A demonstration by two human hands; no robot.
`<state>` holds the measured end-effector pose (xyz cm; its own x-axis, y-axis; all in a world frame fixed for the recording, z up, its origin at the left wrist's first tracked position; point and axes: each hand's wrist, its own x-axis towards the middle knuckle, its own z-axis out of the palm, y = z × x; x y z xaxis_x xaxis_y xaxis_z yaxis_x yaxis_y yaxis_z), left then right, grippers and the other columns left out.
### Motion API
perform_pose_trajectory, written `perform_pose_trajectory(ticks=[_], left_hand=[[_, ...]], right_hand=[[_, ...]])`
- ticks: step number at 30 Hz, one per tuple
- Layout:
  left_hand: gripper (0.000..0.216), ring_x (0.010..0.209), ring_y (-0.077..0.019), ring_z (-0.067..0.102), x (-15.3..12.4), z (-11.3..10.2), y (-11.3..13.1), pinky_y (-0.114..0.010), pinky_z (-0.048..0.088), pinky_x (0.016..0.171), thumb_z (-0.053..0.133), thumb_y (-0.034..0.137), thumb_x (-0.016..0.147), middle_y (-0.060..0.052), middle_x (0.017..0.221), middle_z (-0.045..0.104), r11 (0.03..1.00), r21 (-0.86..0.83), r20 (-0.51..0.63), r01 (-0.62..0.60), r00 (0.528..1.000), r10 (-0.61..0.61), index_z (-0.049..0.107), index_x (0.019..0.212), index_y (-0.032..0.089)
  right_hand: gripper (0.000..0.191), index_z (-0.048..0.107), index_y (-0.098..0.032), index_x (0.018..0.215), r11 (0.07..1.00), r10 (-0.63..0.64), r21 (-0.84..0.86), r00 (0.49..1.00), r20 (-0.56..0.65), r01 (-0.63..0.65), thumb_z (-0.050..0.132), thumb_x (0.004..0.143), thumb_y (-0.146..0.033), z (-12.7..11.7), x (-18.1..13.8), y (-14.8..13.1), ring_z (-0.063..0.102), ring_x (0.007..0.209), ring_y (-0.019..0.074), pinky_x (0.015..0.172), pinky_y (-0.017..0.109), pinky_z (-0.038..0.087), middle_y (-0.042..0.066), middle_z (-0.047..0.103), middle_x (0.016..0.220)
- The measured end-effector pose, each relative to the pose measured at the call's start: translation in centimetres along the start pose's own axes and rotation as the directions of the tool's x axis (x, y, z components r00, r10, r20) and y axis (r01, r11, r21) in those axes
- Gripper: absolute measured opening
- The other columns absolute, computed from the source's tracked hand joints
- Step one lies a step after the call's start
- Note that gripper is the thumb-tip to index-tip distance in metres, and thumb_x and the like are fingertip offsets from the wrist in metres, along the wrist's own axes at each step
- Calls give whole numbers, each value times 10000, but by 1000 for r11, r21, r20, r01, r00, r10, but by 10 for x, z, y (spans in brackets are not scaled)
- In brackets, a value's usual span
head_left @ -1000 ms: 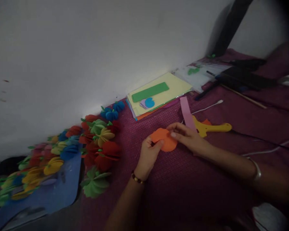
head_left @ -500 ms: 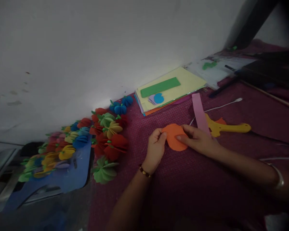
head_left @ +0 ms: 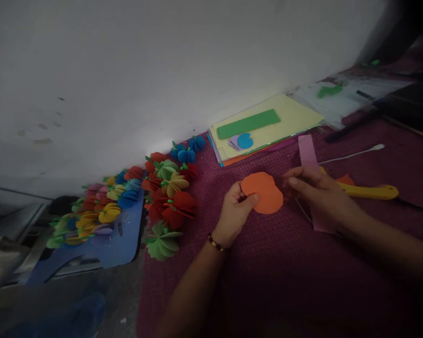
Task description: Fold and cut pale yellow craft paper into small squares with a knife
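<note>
My left hand (head_left: 234, 211) pinches an orange paper piece (head_left: 264, 193), rounded with a notched edge, between thumb and fingers. It is held above the maroon checked cloth (head_left: 211, 281). Just right of the paper, apart from it, is my right hand (head_left: 319, 190), thumb and fingers brought together; whether anything is between them I cannot make out. Beneath the right hand lies a pink strip (head_left: 308, 152), partly covered. A yellow tool (head_left: 373, 191) with a dark cord, shaped like a glue gun, lies behind that hand, beside a small orange scrap (head_left: 345, 180).
Several coloured paper pumpkins (head_left: 174, 183) stand on the cloth at left, with more on a blue board (head_left: 127, 251). By the wall, a sheet stack (head_left: 296, 112) carries a green strip (head_left: 248, 123) and blue and lilac cutouts (head_left: 246, 141). A white cable (head_left: 352, 154) lies at right.
My right hand has let go of the orange paper and moved off to its right. The left hand keeps hold of it. The whole view has shifted slightly.
</note>
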<state>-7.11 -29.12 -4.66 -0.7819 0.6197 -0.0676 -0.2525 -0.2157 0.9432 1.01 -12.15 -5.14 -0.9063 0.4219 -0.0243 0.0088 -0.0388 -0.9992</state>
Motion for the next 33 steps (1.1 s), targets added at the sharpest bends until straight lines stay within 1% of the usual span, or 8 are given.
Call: perform_pose_trajectory(ticks=[3,7,13,17,22,27,31,33], left_hand=[[388,848,-147,601,-1,4,0,-304,483,819,753,356,673,-26,936,665,1000,12,56,24,998,-25,595,985,187],[315,750,-112,560,-6,9,-1,-248,459,712,733,348,695,-3,839,625,996,80,128,47,990,-57,586,918,180],[99,633,-76,476,-4,5,-4,-211,380,610,639,208,723,33,710,552,983,182,-6,-13,1000,14,553,758,172],[103,644,-81,481,1,0,-9,-214,378,621,626,191,703,32,728,562,986,164,-105,-32,993,50,549,771,180],[179,694,-96,518,-1,5,-10,-233,418,667,668,271,714,11,784,595,991,137,-10,-8,1000,9,565,830,183],[192,639,-82,503,-2,7,-9,-220,411,622,684,278,712,25,734,578,988,155,-5,17,1000,-16,542,794,177],[96,656,-96,535,6,-14,6,-230,434,640,611,234,748,18,743,594,949,314,-85,-36,994,66,553,789,171],[92,712,-126,573,11,-29,19,-257,455,681,572,239,775,-11,800,625,872,487,-85,-43,992,96,573,831,166]], right_hand=[[345,606,-229,941,995,-39,-85,995,91,46,649,751,-515,6,-3,-1,598,826,192,714,310,513,45,632,897],[356,627,-214,904,991,-10,-129,977,214,38,680,714,-511,13,-7,3,620,822,216,738,357,531,44,661,857],[304,602,-198,778,971,-33,-226,984,172,72,645,757,-498,6,-6,2,531,623,141,543,260,458,8,563,677],[304,587,-212,824,974,-89,-204,995,47,97,629,768,-508,7,-4,-3,554,694,153,607,266,481,24,586,757],[313,598,-223,908,985,-48,-151,982,185,77,673,723,-464,12,-6,-1,608,804,202,716,330,520,43,647,863],[222,602,-205,787,971,-20,-231,978,207,69,627,757,-424,11,-7,1,567,676,169,611,298,483,17,591,704],[195,578,-204,772,977,-29,-206,988,152,60,605,769,-398,9,-3,1,503,619,135,569,266,435,5,548,682],[185,566,-202,788,984,-15,-174,990,138,40,594,768,-384,8,-1,2,497,616,130,570,260,426,-1,536,681]])
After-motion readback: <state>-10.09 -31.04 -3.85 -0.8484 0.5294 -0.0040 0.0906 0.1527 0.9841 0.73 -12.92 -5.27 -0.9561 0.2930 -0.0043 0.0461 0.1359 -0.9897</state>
